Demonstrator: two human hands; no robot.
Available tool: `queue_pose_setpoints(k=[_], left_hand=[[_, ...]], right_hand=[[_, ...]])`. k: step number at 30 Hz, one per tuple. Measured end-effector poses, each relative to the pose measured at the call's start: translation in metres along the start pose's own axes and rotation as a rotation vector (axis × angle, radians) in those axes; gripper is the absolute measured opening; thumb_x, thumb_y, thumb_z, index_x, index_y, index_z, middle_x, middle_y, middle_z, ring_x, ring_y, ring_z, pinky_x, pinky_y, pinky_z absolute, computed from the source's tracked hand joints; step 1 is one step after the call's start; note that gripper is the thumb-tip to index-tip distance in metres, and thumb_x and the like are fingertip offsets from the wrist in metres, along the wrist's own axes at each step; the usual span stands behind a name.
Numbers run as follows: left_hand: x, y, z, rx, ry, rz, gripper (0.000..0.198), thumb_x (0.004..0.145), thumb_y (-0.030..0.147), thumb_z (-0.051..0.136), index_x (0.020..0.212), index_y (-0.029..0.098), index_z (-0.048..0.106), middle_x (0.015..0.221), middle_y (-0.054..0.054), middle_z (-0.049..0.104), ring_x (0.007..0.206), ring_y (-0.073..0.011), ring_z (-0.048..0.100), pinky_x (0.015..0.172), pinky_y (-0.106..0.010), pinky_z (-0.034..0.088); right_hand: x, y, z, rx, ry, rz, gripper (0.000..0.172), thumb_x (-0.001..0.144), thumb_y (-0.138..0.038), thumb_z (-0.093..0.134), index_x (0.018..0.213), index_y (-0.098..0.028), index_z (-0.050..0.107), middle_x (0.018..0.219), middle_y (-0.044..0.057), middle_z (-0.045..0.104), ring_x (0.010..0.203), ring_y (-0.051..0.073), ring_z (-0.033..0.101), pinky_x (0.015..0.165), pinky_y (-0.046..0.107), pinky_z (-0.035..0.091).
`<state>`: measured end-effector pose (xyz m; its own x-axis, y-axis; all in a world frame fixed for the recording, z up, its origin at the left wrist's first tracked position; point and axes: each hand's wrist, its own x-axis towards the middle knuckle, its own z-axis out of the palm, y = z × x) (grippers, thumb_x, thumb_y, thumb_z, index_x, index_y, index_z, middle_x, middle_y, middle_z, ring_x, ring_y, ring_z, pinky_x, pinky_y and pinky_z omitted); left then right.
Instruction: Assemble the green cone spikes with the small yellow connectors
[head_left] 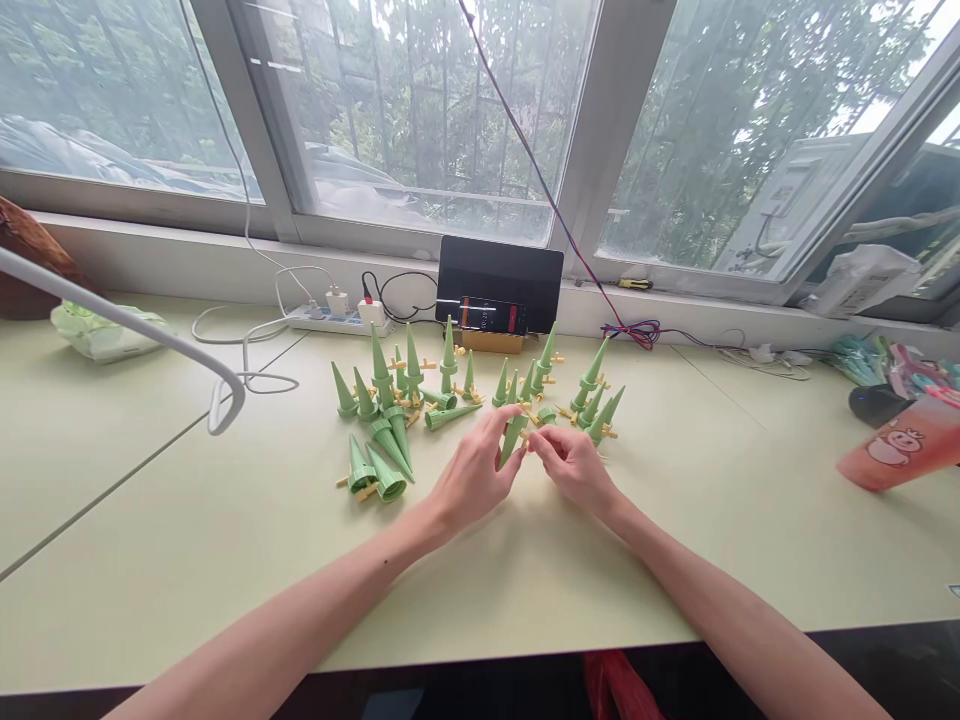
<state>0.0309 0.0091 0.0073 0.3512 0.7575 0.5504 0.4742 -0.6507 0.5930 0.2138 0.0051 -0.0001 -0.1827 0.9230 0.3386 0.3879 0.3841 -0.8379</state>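
Note:
A green cone (513,438) is held by my left hand (480,467), its fingers bent around it near the middle of the table. My right hand (574,467) is pinched at the cone's right side, on a small yellow piece (526,436) mostly hidden by the fingertips. Behind my hands stand several green cones with yellow pieces, among them a tall stack (448,362). More cones lie on their sides to the left, one with its open end (389,485) towards me. Another upright group (592,370) is at the right.
The pale table (712,500) runs along a window. A phone (491,315) leans on a black tablet (501,268) at the back. A power strip (322,319) with cables is behind left, a white curved bar (120,315) crosses the left side, and a red cup (900,440) stands right.

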Motion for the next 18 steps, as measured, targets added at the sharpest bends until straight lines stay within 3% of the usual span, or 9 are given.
queue_pose_setpoints(k=[4, 11, 18], left_hand=[[0.0, -0.0001, 0.0008, -0.002, -0.003, -0.008, 0.036, 0.093, 0.021, 0.057, 0.128, 0.024, 0.046, 0.103, -0.003, 0.062, 0.058, -0.0091, 0.052, 0.055, -0.024, 0.048], [0.0003, 0.0014, 0.0009, -0.021, -0.007, -0.008, 0.034, 0.094, 0.021, 0.056, 0.126, 0.024, 0.046, 0.113, -0.005, 0.062, 0.058, -0.0072, 0.052, 0.056, -0.024, 0.048], [-0.0008, -0.0004, 0.0018, -0.004, -0.012, -0.009, 0.033, 0.095, 0.022, 0.056, 0.127, 0.024, 0.047, 0.104, -0.003, 0.062, 0.059, -0.0089, 0.051, 0.056, -0.024, 0.047]], right_hand=[[0.0006, -0.0006, -0.0001, -0.004, -0.002, 0.012, 0.049, 0.098, -0.059, 0.046, 0.072, -0.019, 0.058, 0.054, -0.004, 0.036, 0.048, 0.012, 0.033, 0.05, 0.029, 0.025], [-0.0025, -0.0032, -0.001, 0.018, -0.011, 0.013, 0.033, 0.094, -0.052, 0.058, 0.088, -0.02, 0.056, 0.054, -0.008, 0.035, 0.05, 0.011, 0.029, 0.05, 0.027, 0.023], [-0.0007, -0.0005, 0.0002, 0.004, 0.005, -0.01, 0.041, 0.097, -0.052, 0.052, 0.074, -0.018, 0.057, 0.059, -0.004, 0.04, 0.053, 0.011, 0.031, 0.05, 0.028, 0.025]])
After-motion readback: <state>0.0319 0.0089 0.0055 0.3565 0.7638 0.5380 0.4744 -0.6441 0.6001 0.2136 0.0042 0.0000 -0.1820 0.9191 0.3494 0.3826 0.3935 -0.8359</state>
